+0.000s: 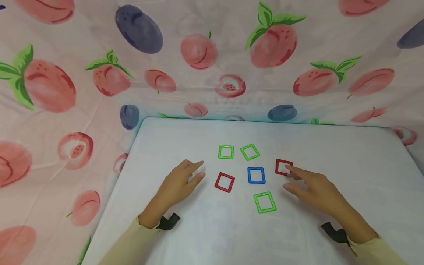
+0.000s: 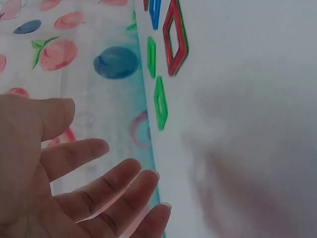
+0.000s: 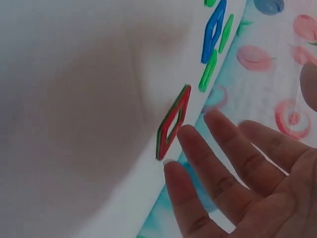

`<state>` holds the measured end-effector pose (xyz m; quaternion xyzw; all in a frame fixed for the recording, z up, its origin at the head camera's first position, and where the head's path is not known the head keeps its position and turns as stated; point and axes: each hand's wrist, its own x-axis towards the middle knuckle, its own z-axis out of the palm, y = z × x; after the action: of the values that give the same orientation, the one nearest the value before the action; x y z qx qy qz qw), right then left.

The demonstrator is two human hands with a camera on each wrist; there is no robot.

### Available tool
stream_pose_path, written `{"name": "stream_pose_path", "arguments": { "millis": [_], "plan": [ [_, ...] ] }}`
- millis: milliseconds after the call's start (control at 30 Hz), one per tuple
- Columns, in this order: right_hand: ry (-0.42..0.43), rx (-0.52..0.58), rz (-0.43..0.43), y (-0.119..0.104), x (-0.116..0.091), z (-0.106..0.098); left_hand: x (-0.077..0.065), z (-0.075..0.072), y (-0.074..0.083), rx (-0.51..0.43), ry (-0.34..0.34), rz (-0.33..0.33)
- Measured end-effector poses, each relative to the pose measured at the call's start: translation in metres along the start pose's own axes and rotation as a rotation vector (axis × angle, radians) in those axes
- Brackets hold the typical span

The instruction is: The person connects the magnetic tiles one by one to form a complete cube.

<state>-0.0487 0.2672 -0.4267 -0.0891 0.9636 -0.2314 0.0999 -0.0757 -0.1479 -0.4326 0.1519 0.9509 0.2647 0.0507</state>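
Several square plastic frames lie flat on the white table. My left hand [image 1: 179, 183] hovers left of them with fingers extended and nothing in it; the left red frame [image 1: 222, 189] is among the closest. Over on the right, my right hand [image 1: 313, 187] has its fingers spread loosely, the index fingertip overlapping the right red frame [image 1: 277, 167] in the head view. In the right wrist view the fingertips [image 3: 185, 134] lie beside that red frame [image 3: 163, 134], which shows a green edge beneath. A blue frame [image 1: 256, 182] sits between the hands.
Two green frames, one on the left [image 1: 226, 157] and a tilted one [image 1: 244, 154], lie farther back. Another green frame [image 1: 257, 204] is nearer the front. A fruit-printed cloth [image 1: 205, 22] rises behind the table [image 1: 198, 235] and along its left side.
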Motion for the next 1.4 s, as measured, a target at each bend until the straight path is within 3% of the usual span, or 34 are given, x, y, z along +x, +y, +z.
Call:
{"name": "stream_pose_path", "arguments": {
  "millis": [200, 567, 900, 1233, 1400],
  "plan": [
    [-0.053, 0.085, -0.037, 0.001, 0.007, 0.014, 0.010, 0.017, 0.005, -0.095, -0.006, -0.008],
    [-0.178, 0.180, 0.011, -0.008, 0.016, 0.027, 0.025, 0.048, 0.015, -0.189, -0.011, -0.035],
    [-0.215, 0.196, 0.045, -0.019, 0.024, 0.037, 0.031, 0.054, 0.024, -0.165, -0.056, -0.066],
    [-0.158, 0.113, 0.036, -0.028, 0.018, 0.044, 0.031, 0.057, 0.026, -0.123, -0.065, -0.066],
    [-0.162, 0.100, 0.057, -0.030, 0.018, 0.045, 0.031, 0.061, 0.030, -0.080, -0.109, -0.067]
  ]
}}
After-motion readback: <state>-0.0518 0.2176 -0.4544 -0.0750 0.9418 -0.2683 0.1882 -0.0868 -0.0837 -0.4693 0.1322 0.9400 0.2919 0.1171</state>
